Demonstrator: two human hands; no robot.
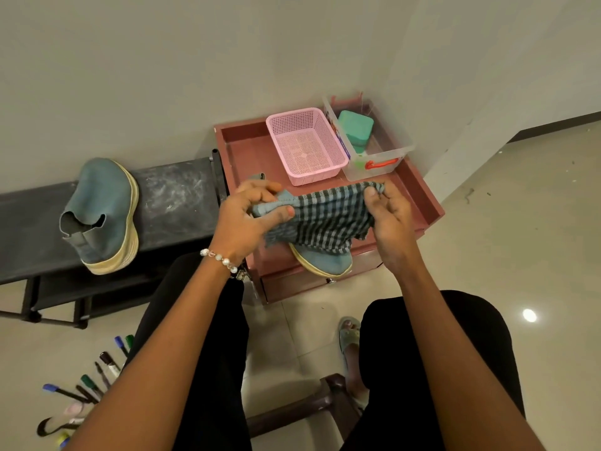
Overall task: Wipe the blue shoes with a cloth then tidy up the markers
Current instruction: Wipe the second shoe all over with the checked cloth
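A blue shoe (325,263) with a cream sole lies on the reddish-brown cabinet top (240,148), mostly covered by a dark checked cloth (325,219). My left hand (250,219) grips the shoe's heel end and the cloth's left edge. My right hand (388,216) pinches the cloth's right corner. The second blue shoe (104,213) lies on its side on the black bench (175,196) to the left. Several markers (94,382) lie scattered on the floor at the lower left, partly hidden by my left arm.
A pink mesh basket (305,144) and a clear plastic box (374,138) holding a green block stand at the cabinet's back. The cabinet sits in a wall corner. My legs, a sandalled foot (349,336) and a brown stool (328,398) are below.
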